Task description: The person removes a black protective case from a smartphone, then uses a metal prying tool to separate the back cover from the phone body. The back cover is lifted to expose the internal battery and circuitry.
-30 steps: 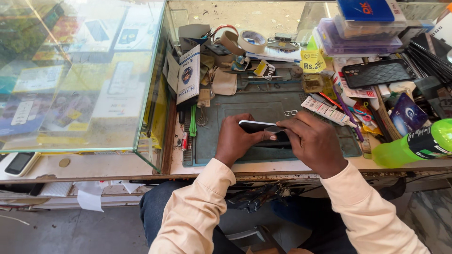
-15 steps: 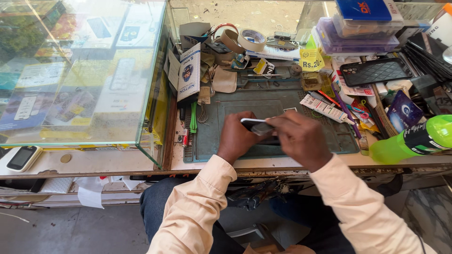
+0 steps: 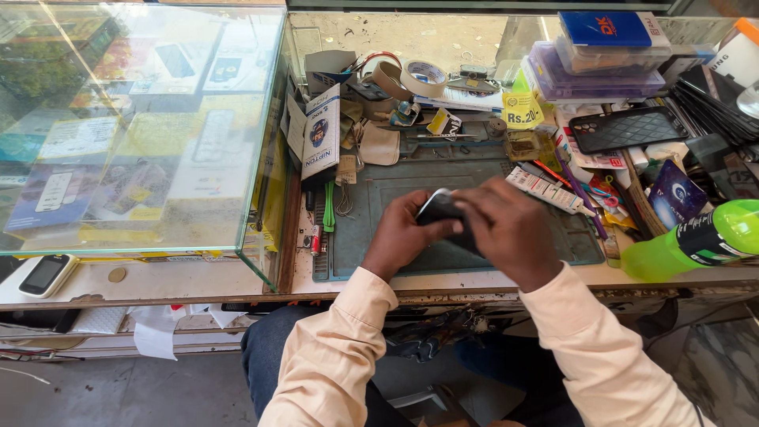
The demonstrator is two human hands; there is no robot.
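Observation:
Both my hands hold a dark smartphone (image 3: 439,208) just above a grey-green work mat (image 3: 379,190) on the bench. My left hand (image 3: 402,234) grips its left end from below. Covering most of the phone from the right is my right hand (image 3: 506,229), fingers wrapped over its top. Only the phone's left end with a pale rim shows between the hands.
A glass display case (image 3: 142,126) with boxed goods stands at the left. A green bottle (image 3: 696,241) lies at the right edge. Tape rolls (image 3: 415,77), a black phone case (image 3: 628,128), stacked plastic boxes (image 3: 609,55) and small tools crowd the back. A small white phone (image 3: 47,273) lies at the far left.
The phone lay flat on the mat under my fingers; now both hands have lifted and turned it, with my right hand closed over it.

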